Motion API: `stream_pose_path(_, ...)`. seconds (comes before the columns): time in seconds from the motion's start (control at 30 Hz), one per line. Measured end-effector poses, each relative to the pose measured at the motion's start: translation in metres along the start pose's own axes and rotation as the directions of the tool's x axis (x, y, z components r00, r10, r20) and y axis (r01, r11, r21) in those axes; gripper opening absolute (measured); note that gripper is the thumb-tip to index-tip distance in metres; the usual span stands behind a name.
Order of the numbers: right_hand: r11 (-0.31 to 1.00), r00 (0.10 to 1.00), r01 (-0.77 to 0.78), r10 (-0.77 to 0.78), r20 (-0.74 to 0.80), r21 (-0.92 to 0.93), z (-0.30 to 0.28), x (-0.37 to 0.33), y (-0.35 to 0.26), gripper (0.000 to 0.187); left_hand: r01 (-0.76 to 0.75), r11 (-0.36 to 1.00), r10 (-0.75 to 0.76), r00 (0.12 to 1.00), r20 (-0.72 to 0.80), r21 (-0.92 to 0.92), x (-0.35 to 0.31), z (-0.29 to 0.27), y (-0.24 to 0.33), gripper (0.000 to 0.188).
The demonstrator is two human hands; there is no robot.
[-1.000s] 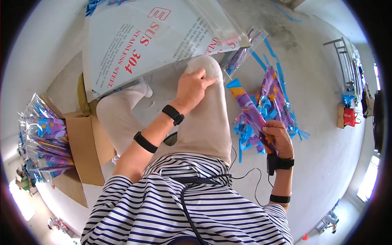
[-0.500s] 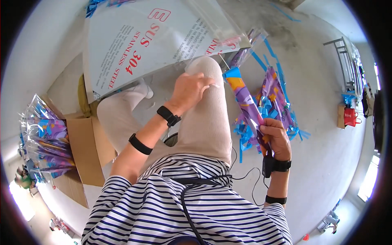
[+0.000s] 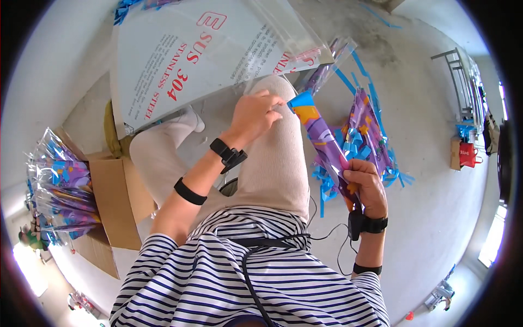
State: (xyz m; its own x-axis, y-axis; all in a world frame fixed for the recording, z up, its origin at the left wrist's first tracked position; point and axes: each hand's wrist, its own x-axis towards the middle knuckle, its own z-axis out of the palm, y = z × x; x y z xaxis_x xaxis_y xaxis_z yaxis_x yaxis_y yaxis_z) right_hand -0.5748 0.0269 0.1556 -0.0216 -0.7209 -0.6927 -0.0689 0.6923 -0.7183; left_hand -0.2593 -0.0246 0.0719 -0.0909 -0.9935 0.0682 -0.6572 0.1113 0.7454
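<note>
Purple roll (image 3: pixel 322 134) hides partly inside the closed right grip (image 3: pixel 367 188); left grip (image 3: pixel 252 118) is unclear.

Ones, twos and a four around you

You have two hands in view, one left hand (image 3: pixel 256 115) and one right hand (image 3: pixel 368 188). Your arms carry four black bands (image 3: pixel 190 192), two on each. You have one long purple roll (image 3: pixel 322 131) and two beige trouser legs (image 3: pixel 275 158). Around you there are one cardboard box (image 3: pixel 115 191), one white table (image 3: pixel 143 41), one metal rack (image 3: pixel 458 82) and one red bag (image 3: pixel 467 156). You can count several blue strips (image 3: pixel 346 80) on the floor (image 3: pixel 430 207), but they overlap too much for an exact number. The clear-wrapped purple packets (image 3: pixel 71 173) crowd too tightly for you to count.
</note>
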Motion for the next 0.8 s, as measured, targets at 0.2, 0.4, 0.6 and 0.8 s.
stream_pose_path(0.2,0.998,0.999,0.009,-0.012,-0.044,-0.067,0.001,0.003,0.008,0.024,0.019,0.943,-0.117,0.953,-0.278,-0.332,0.008,-0.004,-0.019,0.012)
stream_pose_path(0.4,0.996,1.0,-0.022,0.022,0.006,-0.089,-0.005,0.002,0.006,0.03,0.263,0.889,-0.272,0.962,0.032,-0.375,0.003,0.005,-0.022,0.015)
stream_pose_path(0.6,0.999,1.0,-0.028,0.028,0.005,-0.042,-0.01,-0.009,-0.005,0.032,0.15,0.974,-0.172,0.977,-0.128,-0.169,0.003,-0.004,-0.002,0.012)
stream_pose_path(0.8,0.997,0.998,-0.048,0.045,-0.048,-0.057,-0.006,-0.003,0.009,0.032,0.072,0.965,-0.133,0.964,-0.231,-0.253,0.01,-0.008,-0.006,0.007)
